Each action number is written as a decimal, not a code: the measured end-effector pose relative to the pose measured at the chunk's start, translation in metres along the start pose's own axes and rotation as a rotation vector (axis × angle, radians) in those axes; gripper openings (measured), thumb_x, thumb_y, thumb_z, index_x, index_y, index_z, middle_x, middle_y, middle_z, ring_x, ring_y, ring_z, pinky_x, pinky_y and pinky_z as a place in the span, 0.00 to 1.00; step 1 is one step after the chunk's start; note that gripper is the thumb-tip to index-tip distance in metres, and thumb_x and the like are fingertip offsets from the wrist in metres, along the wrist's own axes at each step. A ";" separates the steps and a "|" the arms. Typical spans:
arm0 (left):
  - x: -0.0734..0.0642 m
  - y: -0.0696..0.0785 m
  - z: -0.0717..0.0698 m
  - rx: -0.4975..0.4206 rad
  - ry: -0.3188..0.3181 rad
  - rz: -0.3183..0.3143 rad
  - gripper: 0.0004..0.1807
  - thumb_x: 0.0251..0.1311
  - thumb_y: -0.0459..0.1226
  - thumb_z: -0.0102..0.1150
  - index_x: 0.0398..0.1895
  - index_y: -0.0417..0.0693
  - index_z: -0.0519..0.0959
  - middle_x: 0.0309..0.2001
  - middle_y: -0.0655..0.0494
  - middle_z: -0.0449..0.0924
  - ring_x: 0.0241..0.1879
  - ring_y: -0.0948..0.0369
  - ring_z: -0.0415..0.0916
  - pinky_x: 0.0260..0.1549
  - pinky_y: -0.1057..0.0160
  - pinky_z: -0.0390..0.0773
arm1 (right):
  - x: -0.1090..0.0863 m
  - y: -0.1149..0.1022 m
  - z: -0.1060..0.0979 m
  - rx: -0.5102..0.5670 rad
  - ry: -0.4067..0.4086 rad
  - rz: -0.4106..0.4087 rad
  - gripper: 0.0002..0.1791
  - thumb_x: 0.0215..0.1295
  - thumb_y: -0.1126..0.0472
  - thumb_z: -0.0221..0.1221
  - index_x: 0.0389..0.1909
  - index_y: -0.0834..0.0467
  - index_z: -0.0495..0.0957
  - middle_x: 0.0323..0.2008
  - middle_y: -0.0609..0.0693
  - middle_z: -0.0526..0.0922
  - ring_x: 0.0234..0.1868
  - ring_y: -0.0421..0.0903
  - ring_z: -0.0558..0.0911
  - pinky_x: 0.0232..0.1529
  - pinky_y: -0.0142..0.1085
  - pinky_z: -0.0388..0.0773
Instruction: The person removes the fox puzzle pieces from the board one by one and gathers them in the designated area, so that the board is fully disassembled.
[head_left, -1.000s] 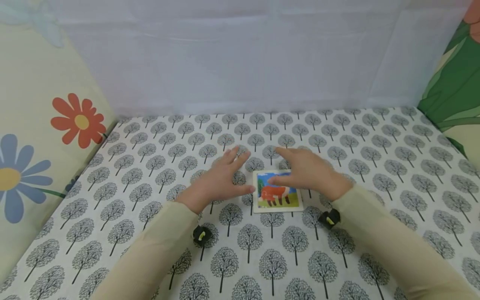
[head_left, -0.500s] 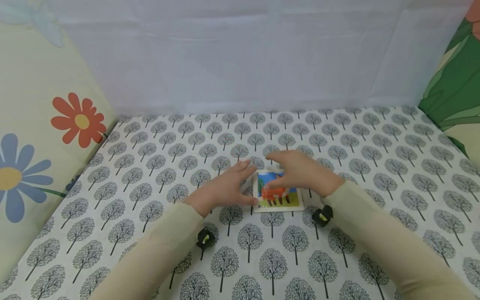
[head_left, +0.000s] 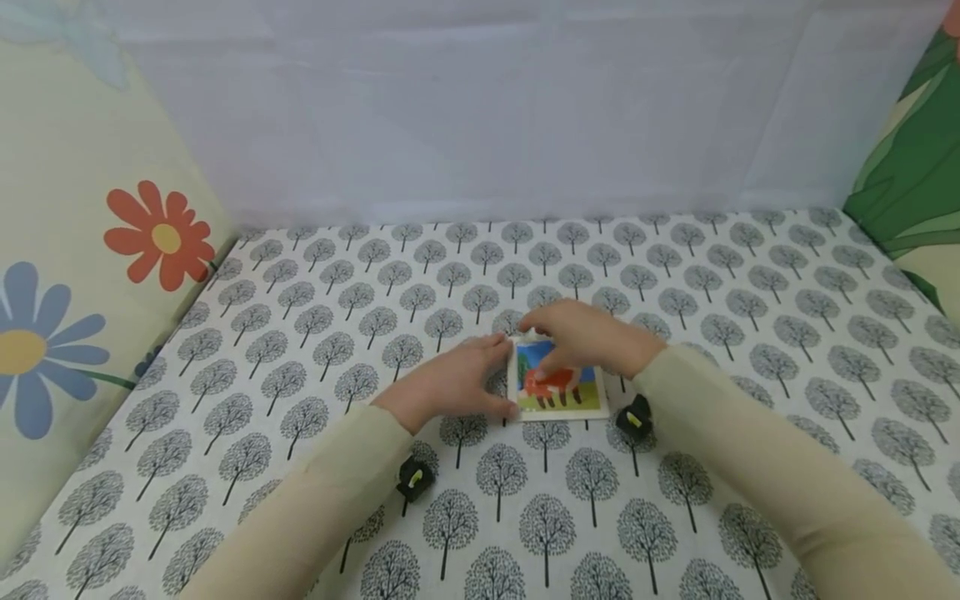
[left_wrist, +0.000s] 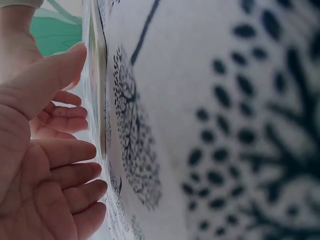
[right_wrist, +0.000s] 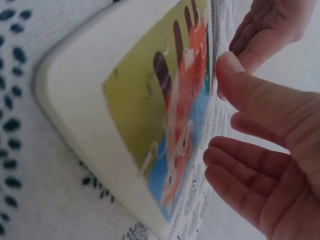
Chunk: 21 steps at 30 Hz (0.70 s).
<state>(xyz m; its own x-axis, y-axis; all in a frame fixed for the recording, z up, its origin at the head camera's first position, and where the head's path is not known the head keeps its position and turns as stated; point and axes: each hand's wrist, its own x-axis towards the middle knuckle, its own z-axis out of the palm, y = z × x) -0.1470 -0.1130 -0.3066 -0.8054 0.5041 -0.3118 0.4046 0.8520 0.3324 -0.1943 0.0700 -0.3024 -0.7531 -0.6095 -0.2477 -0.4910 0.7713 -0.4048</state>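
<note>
A flat square jigsaw puzzle (head_left: 558, 404) with a cream border lies on the tree-print cloth, its picture an orange fox on green grass under blue sky. Curved cut lines between its pieces show in the right wrist view, where the puzzle (right_wrist: 135, 112) fills the left side. At its left edge is my left hand (head_left: 453, 379), thumb tip by the lower left corner, fingers loosely bent. My right hand (head_left: 588, 333) reaches over the upper right part, thumb above the fox and fingers toward the top edge. Neither hand (right_wrist: 270, 165) grips anything; part of the picture is hidden under the right one.
The white cloth (head_left: 330, 500) with dark trees covers the table. A pale curtain (head_left: 480, 117) hangs behind it. Flower-painted panels (head_left: 153, 237) stand at left and right. A small black device (head_left: 415, 479) sits under each wrist.
Both hands have come closer to the puzzle: the left moved right to its left edge, the right moved left across it, and their fingers are less spread. The puzzle lies where it was.
</note>
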 end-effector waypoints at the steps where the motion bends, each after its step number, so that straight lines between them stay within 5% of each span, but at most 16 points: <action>1: 0.000 0.000 0.000 0.001 -0.005 -0.007 0.53 0.47 0.56 0.65 0.71 0.41 0.51 0.72 0.45 0.45 0.71 0.49 0.45 0.69 0.52 0.49 | 0.001 -0.001 0.000 0.004 -0.010 -0.003 0.37 0.46 0.51 0.70 0.60 0.54 0.70 0.54 0.52 0.77 0.53 0.48 0.76 0.55 0.44 0.74; 21: 0.002 0.006 0.003 -0.034 -0.032 -0.069 0.58 0.40 0.54 0.70 0.71 0.40 0.50 0.73 0.47 0.43 0.71 0.50 0.45 0.69 0.53 0.49 | 0.012 -0.002 0.005 -0.025 -0.054 -0.013 0.27 0.47 0.54 0.70 0.50 0.53 0.77 0.46 0.48 0.75 0.47 0.45 0.73 0.51 0.39 0.74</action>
<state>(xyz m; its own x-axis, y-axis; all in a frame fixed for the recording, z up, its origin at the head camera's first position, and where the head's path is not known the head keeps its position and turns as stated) -0.1448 -0.1068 -0.3082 -0.8161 0.4495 -0.3633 0.3334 0.8796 0.3392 -0.2004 0.0603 -0.3086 -0.7218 -0.6283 -0.2903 -0.5123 0.7670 -0.3863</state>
